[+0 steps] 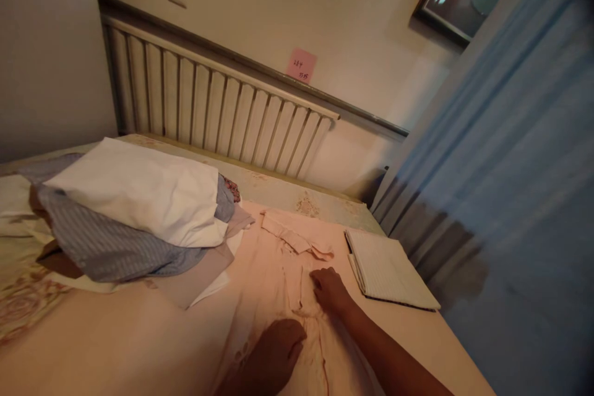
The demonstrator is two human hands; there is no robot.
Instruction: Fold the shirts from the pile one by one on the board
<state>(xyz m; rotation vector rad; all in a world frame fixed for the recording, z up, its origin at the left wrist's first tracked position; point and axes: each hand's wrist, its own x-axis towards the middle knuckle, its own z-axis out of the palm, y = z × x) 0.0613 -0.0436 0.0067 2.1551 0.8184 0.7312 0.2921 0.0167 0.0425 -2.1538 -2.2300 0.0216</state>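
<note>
A pale pink shirt [292, 281] lies spread out on the pink bed cover, its collar band [297, 238] toward the radiator and its front placket running down toward me. On the near part of the shirt rests my left hand [276, 349], its fingers curled in on the cloth. Farther out, beside the placket below the collar, my right hand [329, 291] is closed at the shirt's right side, with the fingertips bent under and partly hidden. Both hands touch the fabric.
On the left is a heap of clothes, with a white garment [143, 189] over a grey striped one [116, 244]. A folded cream striped cloth [390, 266] lies at right. Beyond are a radiator [208, 102], a pink note [301, 66] and a blue curtain [510, 198].
</note>
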